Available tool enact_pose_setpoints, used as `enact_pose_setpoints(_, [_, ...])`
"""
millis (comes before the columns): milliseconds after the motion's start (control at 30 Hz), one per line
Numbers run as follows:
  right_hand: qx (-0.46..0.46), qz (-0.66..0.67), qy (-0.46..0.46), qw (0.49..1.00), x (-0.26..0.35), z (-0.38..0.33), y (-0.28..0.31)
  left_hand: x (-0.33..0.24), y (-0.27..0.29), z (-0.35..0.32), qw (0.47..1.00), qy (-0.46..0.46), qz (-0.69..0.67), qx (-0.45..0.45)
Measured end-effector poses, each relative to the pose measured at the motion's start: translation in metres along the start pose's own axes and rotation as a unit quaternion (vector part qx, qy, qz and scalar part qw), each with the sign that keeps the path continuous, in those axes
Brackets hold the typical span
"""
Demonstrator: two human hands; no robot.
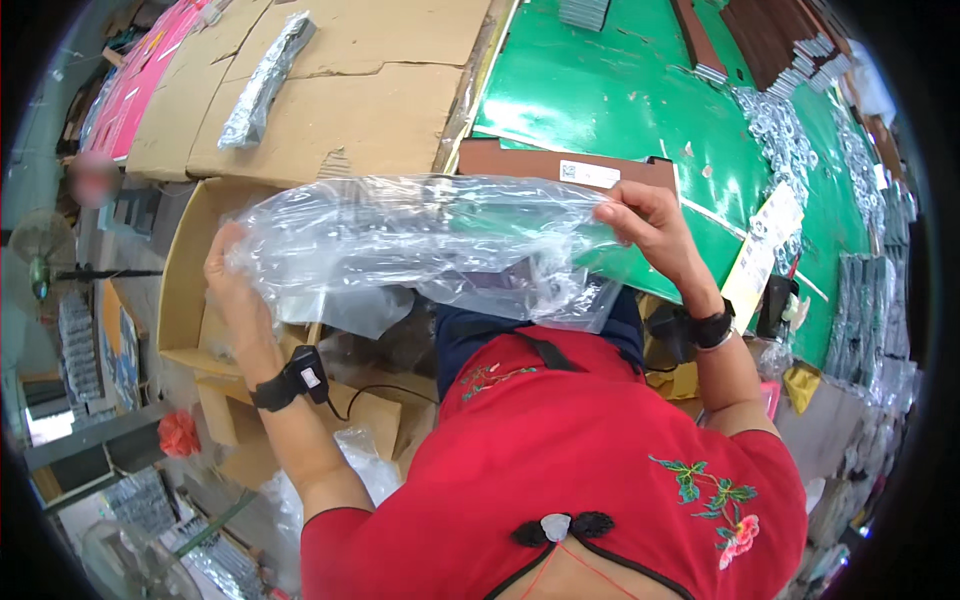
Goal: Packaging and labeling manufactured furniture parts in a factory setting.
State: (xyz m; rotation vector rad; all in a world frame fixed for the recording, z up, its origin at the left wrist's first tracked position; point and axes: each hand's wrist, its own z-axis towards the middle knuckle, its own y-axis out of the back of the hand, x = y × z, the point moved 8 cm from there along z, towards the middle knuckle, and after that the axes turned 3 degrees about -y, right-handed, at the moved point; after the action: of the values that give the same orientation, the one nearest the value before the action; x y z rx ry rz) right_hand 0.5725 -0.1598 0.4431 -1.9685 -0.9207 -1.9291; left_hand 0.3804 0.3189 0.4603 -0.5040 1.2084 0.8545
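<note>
A long clear plastic bag (400,225) is stretched sideways in front of my body, wrinkled and see-through. At its left end my left hand (230,268) is closed on the film, with the fingers partly behind it. My right hand (650,225) pinches the bag's upper right corner between thumb and fingers. Just beyond the bag, a long brown panel (520,160) with a white label lies along the near edge of the green table, partly covered by the bag and close to my right hand. The lower part of the bag hangs loosely over my lap.
Flattened cardboard (350,110) covers the far-left surface, with a plastic-wrapped bundle (265,85) on it. An open cardboard box (180,290) stands at the left. The green table (590,85) holds stacked brown strips (775,40) and a pile of small clear-wrapped parts (775,130). A fan (42,250) stands far left.
</note>
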Motion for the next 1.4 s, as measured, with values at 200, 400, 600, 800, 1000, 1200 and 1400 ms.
enact_pose_setpoints(200, [-0.098,0.092,0.002,0.991,-0.004,0.007,-0.017,-0.104,-0.056,-0.013,0.980,-0.164,0.081,-0.074])
enact_pose_setpoints(400, [-0.133,0.117,0.050,0.983,0.011,0.014,-0.065,-0.131,-0.208,-0.139,0.885,-0.277,0.273,0.257])
enact_pose_setpoints(600, [-0.096,0.023,0.129,0.987,0.036,0.019,-0.068,-0.083,-0.189,-0.121,0.949,-0.139,0.197,0.205])
enact_pose_setpoints(800, [-0.033,0.051,0.052,0.997,0.013,0.029,-0.088,-0.089,-0.188,-0.120,0.949,-0.151,0.203,0.187])
enact_pose_setpoints(1000, [-0.110,-0.118,0.144,0.976,0.023,0.031,-0.081,-0.029,-0.177,-0.103,0.986,0.008,0.027,0.164])
enact_pose_setpoints(1200, [-0.258,-0.175,0.183,0.932,0.056,0.042,-0.040,-0.092,-0.150,-0.071,0.988,-0.117,0.048,0.083])
enact_pose_setpoints(1400, [-0.095,-0.158,0.318,0.930,0.091,-0.006,-0.116,-0.076,-0.161,-0.100,0.990,-0.105,0.069,0.055])
